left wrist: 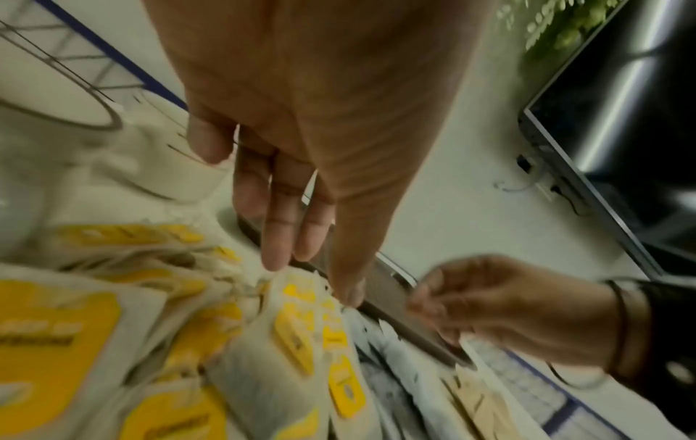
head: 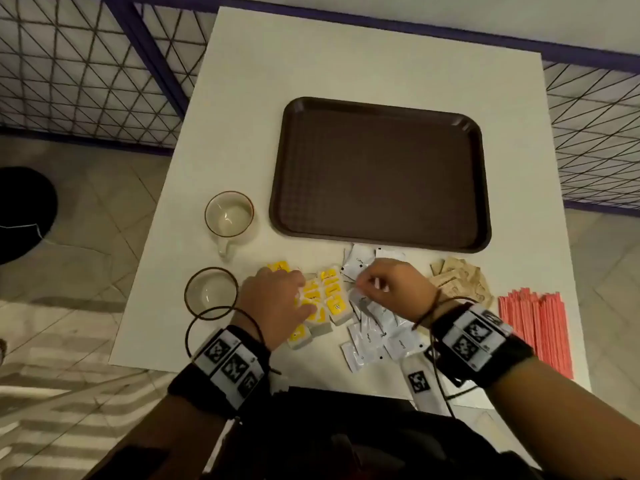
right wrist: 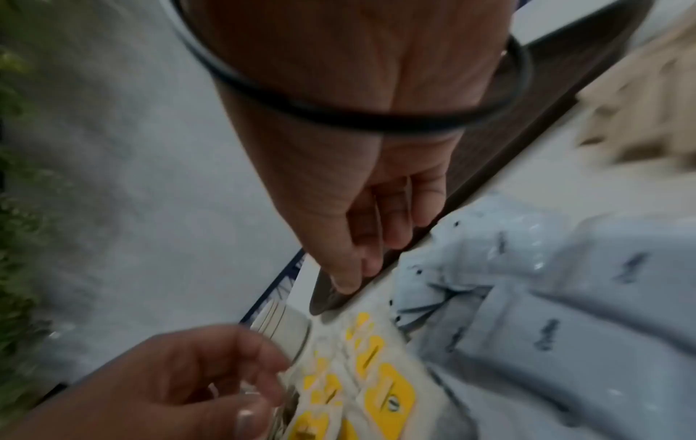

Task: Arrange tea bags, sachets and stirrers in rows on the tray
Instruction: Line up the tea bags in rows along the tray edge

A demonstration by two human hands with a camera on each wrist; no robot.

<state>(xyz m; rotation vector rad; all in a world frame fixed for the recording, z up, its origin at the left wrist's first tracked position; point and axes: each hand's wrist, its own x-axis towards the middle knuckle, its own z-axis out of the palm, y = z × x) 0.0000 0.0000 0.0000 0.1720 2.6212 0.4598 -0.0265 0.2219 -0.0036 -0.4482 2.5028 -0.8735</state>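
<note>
The brown tray (head: 381,174) lies bare in the middle of the white table. In front of it, yellow-labelled tea bags (head: 327,296) lie in a loose pile. My left hand (head: 304,296) rests on them with straight fingers (left wrist: 275,253). White sachets (head: 377,327) lie scattered to their right, and brown sachets (head: 457,282) lie further right. Red stirrers (head: 536,327) lie side by side at the right edge. My right hand (head: 362,282) hovers over the white sachets beside the tea bags. Its fingers are curled, thumb tip against fingertips (right wrist: 354,277), with nothing visible between them.
Two cups stand left of the tea bags: one (head: 228,216) beside the tray, the other (head: 211,292) close to my left wrist. A wire-mesh railing (head: 86,64) runs behind and beside the table. The table's front edge is just under my forearms.
</note>
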